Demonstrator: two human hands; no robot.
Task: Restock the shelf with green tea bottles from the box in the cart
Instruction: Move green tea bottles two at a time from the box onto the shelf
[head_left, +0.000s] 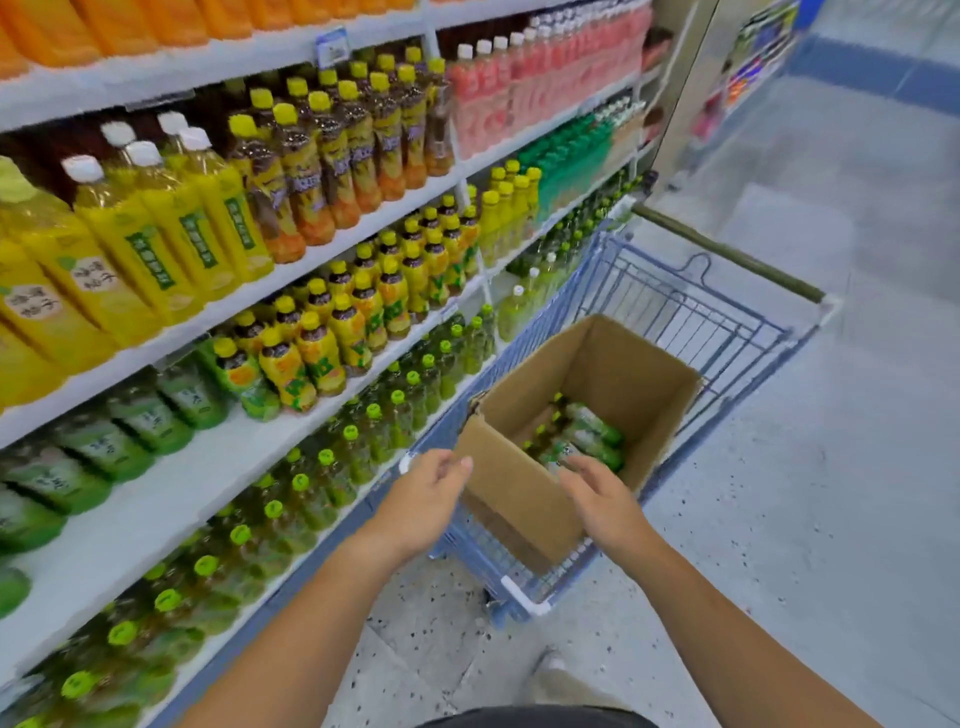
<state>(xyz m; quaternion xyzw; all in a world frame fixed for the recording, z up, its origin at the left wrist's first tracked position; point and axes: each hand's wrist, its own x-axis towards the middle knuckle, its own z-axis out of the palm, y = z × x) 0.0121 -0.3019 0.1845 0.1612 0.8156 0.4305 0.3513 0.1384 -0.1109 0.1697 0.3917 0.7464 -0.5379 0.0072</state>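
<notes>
Speckled grey floor (789, 509) stretches down a shop aisle, and on it stands a blue wire cart (737, 332) carrying an open cardboard box (519, 499) with its flaps up. At the bottom of the box lie several green tea bottles (589, 436) on their sides, packed against its far right wall. Left of the box runs a long white shelf (156, 519) unit with several tiers. The tier level with the box holds rows of upright green-capped bottles (324, 483), close to the cart's left side. The tiers above the box's level carry yellow-capped bottles (311, 353), larger yellow bottles with white caps (156, 244) and, farther along, pink drinks (483, 104). Both bare forearms reach in toward the box from below. The left hand (423, 499) hovers at the box's near left corner with its fingers loosely curled and gripping nothing; whether its fingertips touch the cardboard cannot be told. The right hand (605, 501) hangs over the box's near edge, palm turned inward and fingers relaxed and nearly straight, pointing toward the bottles inside, just short of them and holding none.
</notes>
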